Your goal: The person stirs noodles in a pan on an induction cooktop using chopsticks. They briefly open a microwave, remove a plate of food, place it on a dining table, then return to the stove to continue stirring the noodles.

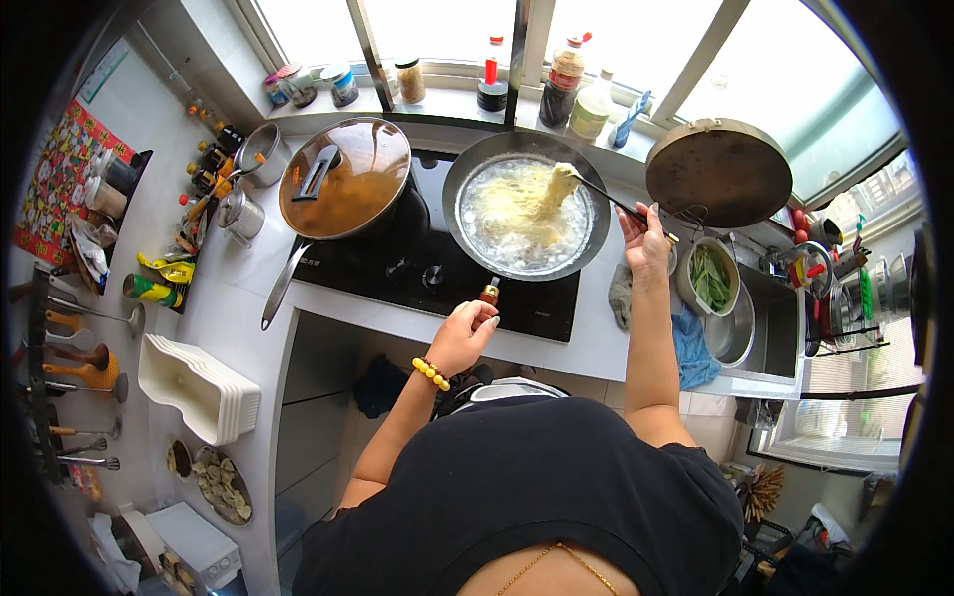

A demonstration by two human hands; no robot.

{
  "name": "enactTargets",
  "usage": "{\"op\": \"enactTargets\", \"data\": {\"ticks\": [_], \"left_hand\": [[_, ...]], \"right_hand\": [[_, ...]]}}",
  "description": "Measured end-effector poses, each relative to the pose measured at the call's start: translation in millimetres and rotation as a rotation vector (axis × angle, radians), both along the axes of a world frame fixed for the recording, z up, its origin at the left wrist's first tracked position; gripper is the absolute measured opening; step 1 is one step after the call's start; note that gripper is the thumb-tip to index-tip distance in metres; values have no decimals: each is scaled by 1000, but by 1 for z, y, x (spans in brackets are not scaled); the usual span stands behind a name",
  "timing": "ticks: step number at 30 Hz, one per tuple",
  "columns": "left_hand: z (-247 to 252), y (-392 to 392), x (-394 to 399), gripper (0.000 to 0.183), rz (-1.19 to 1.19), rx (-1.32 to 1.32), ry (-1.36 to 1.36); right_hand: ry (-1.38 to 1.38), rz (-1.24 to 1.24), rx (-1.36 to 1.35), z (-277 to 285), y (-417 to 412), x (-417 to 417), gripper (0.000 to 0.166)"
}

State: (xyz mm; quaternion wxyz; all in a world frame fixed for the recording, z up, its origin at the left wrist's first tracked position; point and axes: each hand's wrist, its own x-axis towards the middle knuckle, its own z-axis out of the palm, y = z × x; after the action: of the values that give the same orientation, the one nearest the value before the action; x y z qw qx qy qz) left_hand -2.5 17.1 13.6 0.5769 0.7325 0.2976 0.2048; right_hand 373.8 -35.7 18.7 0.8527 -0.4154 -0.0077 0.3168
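Note:
A dark wok (456,246) of bubbling, pale, cloudy liquid sits on the right side of the black glass cooktop (358,272). Yellowish noodles (514,197) float in it. My left hand (463,335), below the wok, is closed around the end of its brown handle (490,290). In my right hand (645,242), at the wok's right side, I hold dark chopsticks (615,200) slanting over the rim. A clump of noodles (560,186) hangs from their tips above the liquid. Steam blurs part of the contents.
Left of the wok stands a pan with a glass lid (365,160); its metal handle (279,290) juts over the counter. A round wooden board (719,175) leans by the window. A bowl of leafy greens (709,279) stands beside the sink (775,320). Bottles (563,82) line the sill.

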Motion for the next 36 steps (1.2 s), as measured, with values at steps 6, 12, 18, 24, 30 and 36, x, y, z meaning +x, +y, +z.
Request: {"op": "enactTargets", "data": {"ticks": [6,12,18,24,30,36], "left_hand": [[0,1,0,19,-9,-15,7],[-2,2,1,19,-16,-16,18],[-5,3,0,19,-20,-5,21],[-3,3,2,19,-30,0,20],[-3,4,1,20,-35,-4,36],[-3,4,2,20,-39,23,50]], "right_hand": [[-252,1,-240,3,-7,-18,28],[-491,146,-470,16,-13,-20,26],[-772,138,-509,62,-9,-34,26],[-801,175,-364,11,35,-41,27],[-803,339,-419,-27,59,-68,21],[-773,280,-387,-32,59,-73,21]]}}
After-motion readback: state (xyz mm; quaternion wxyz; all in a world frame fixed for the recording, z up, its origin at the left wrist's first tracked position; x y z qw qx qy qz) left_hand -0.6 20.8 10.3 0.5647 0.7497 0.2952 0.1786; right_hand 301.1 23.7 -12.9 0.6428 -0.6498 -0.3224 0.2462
